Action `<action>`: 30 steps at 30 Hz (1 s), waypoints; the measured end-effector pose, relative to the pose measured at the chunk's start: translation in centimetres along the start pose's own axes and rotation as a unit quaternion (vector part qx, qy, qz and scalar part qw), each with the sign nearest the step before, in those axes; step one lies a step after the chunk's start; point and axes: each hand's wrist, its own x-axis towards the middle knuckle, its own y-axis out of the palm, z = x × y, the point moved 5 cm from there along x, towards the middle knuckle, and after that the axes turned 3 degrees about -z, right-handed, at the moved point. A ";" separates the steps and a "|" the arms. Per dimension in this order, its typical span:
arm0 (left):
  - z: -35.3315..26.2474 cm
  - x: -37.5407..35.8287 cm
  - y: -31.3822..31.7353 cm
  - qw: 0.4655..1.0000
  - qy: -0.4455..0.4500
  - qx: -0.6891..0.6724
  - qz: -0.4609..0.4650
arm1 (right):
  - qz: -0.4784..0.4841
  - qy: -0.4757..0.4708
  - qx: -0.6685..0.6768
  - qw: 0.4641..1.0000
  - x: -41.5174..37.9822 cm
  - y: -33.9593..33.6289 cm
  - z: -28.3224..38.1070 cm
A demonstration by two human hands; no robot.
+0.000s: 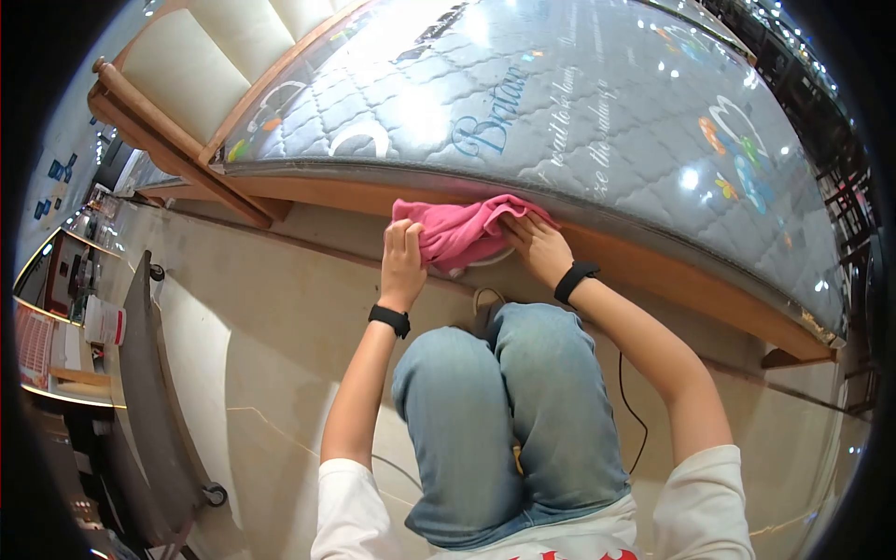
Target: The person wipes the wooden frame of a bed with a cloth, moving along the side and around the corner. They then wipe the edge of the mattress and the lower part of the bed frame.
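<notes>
A crumpled pink cloth is held between my two hands at the wooden side rail of a bed. My left hand has its fingers curled round the cloth's left end. At the cloth's right end, my right hand presses it with fingers together against the rail. Part of a pale rounded thing shows under the cloth, too hidden to name. Above the rail lies a grey quilted mattress under shiny clear plastic. Both wrists wear black bands.
The bed's cream padded headboard rises at the upper left. A dark wheeled board stands on the left of the tiled floor. A thin black cable runs beside my knees. A bed leg is at the right.
</notes>
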 end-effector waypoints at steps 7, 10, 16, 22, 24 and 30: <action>5.7 -1.8 4.0 0.999 0.021 -0.024 -0.013 | -0.010 0.054 0.067 0.996 1.2 2.6 1.2; 7.5 -0.4 3.7 0.998 0.009 -0.038 -0.050 | -0.002 0.062 0.091 0.994 3.1 2.7 1.9; 11.3 1.3 5.7 1.000 -0.005 -0.017 -0.001 | 0.026 0.053 0.042 0.997 5.1 4.4 3.6; 16.2 -0.3 8.2 0.992 -0.126 -0.022 0.008 | 0.055 0.037 0.059 0.996 10.5 4.1 6.3; 17.3 0.3 7.8 0.993 -0.114 -0.026 -0.024 | 0.016 0.035 0.068 0.997 11.6 4.7 7.0; 21.1 1.3 6.4 0.995 -0.087 0.018 -0.041 | -0.024 0.010 0.129 0.991 15.1 6.5 8.6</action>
